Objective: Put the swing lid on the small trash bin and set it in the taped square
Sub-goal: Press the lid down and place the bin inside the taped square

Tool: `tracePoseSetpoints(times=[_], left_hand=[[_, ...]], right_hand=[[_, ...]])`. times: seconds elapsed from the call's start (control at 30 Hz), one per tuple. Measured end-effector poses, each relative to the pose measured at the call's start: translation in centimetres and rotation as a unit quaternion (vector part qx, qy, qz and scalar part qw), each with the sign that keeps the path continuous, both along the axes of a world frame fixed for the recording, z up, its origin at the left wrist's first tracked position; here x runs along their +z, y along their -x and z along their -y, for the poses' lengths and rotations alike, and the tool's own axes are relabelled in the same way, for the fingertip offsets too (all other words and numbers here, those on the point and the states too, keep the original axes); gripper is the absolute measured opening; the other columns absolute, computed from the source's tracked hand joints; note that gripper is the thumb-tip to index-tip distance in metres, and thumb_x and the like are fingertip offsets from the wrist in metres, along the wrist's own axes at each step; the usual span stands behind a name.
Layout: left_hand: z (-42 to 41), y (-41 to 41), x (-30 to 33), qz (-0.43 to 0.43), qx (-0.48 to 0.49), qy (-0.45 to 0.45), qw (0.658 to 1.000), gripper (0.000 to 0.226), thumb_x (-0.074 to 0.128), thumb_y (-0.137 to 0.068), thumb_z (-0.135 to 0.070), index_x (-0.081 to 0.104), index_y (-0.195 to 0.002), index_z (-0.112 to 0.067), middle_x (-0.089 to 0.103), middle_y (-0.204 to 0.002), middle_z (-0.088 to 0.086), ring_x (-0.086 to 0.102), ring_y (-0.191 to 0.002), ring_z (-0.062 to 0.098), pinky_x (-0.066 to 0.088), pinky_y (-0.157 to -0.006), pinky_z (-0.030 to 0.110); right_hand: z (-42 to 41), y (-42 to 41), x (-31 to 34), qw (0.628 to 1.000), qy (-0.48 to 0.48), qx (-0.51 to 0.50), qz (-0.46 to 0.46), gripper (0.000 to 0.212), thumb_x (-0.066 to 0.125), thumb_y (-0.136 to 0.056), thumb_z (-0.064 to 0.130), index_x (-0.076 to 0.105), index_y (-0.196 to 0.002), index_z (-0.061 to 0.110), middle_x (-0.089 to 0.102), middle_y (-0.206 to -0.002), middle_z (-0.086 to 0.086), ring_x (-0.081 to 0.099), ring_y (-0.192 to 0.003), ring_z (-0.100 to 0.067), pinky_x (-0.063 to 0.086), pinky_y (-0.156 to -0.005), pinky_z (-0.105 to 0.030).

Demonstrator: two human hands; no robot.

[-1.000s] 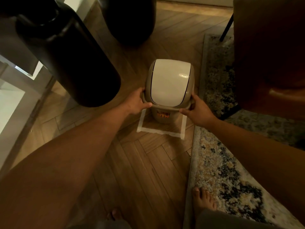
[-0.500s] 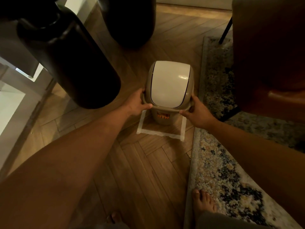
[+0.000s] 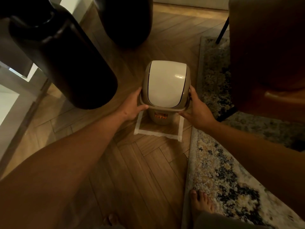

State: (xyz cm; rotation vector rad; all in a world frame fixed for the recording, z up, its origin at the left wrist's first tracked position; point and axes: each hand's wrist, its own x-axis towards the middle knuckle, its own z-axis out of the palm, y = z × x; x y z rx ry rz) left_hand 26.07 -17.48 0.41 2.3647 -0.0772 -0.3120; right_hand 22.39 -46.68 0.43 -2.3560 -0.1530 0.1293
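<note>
Head view is showing a small beige trash bin (image 3: 159,119) with its cream swing lid (image 3: 165,84) already sitting on top. Both hands are holding the bin at the lid collar: the left hand (image 3: 132,107) is pressing on the left side with the thumb lying along the front edge, and the right hand (image 3: 197,111) is pressing on the right side, fingers (image 3: 192,93) wrapping up along the collar. The bin is standing inside the taped square (image 3: 157,133) on the herringbone wood floor (image 3: 140,171); I cannot tell if its base is touching the floor. An orange label (image 3: 160,116) is showing on the bin's front.

Just to the right of the tape, a patterned rug (image 3: 222,176) is lying, its edge touching the tape corner. A brown leather chair (image 3: 267,52) is standing on the rug at the right, close to the right hand. To the left, a large dark vase (image 3: 66,63) is rising near the left hand, and a second dark vessel (image 3: 127,22) is standing behind the bin. A white cabinet (image 3: 9,100) is at the far left. Bare toes (image 3: 201,202) are resting on the rug edge below.
</note>
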Motion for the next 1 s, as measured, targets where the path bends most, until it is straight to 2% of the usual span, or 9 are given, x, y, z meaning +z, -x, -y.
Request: tracePoseSetpoints(times=[0.07,0.23,0.4,0.67,0.87,1.0], left_hand=[[-0.07,-0.03,-0.06,0.005,-0.003,-0.007,1.0,0.086,0.078,-0.083,-0.028,0.03,-0.155,-0.023,0.041,-0.154,0.001,0.037,-0.141,0.019,0.025,-0.105,0.024],[-0.19,-0.2,0.26,0.001,-0.021,-0.002,1.0,0.085,0.076,-0.086,-0.025,0.029,-0.156,-0.023,0.041,-0.155,0.0,0.035,-0.143,0.017,0.024,-0.107,0.024],[-0.22,-0.28,0.61,-0.004,-0.033,-0.004,0.999,0.084,0.075,-0.088,-0.022,0.027,-0.157,-0.019,0.04,-0.156,0.002,0.034,-0.143,0.016,0.021,-0.108,0.02],[-0.29,-0.33,0.49,-0.008,-0.042,0.007,0.999,0.084,0.075,-0.088,-0.019,0.027,-0.157,-0.017,0.041,-0.155,0.002,0.036,-0.143,0.017,0.025,-0.112,0.024],[-0.32,-0.39,0.31,-0.009,-0.043,0.014,0.999,0.084,0.073,-0.089,-0.022,0.025,-0.157,-0.021,0.04,-0.156,0.0,0.035,-0.143,0.014,0.025,-0.112,0.025],[-0.41,-0.26,0.26,-0.014,-0.038,0.01,0.999,0.083,0.072,-0.09,-0.023,0.023,-0.158,-0.022,0.036,-0.158,0.001,0.032,-0.145,0.016,0.024,-0.115,0.028]], right_hand=[[-0.09,0.1,-0.27,1.0,0.003,-0.007,0.003,0.116,0.084,-0.08,0.033,0.0,-0.161,0.043,0.052,-0.152,0.006,0.054,-0.135,-0.02,0.047,-0.102,-0.036],[-0.34,0.1,-0.7,1.0,0.007,-0.015,0.01,0.115,0.084,-0.079,0.036,0.002,-0.16,0.044,0.055,-0.149,0.006,0.058,-0.131,-0.023,0.05,-0.097,-0.038],[-0.4,0.09,-1.03,0.999,0.018,-0.025,0.024,0.115,0.084,-0.078,0.036,0.004,-0.16,0.042,0.055,-0.148,0.005,0.059,-0.129,-0.023,0.045,-0.091,-0.03],[-0.5,0.21,-0.84,0.999,0.014,-0.029,0.026,0.113,0.084,-0.079,0.037,0.005,-0.16,0.044,0.055,-0.148,0.008,0.059,-0.129,-0.021,0.046,-0.089,-0.029],[-0.47,0.35,-0.49,1.0,0.006,-0.026,0.017,0.113,0.083,-0.081,0.036,0.004,-0.161,0.04,0.052,-0.152,0.008,0.056,-0.132,-0.021,0.051,-0.097,-0.038],[-0.5,0.18,-0.33,1.0,-0.001,-0.024,0.005,0.115,0.085,-0.077,0.035,0.006,-0.161,0.04,0.051,-0.152,0.01,0.053,-0.135,-0.018,0.046,-0.098,-0.032]])
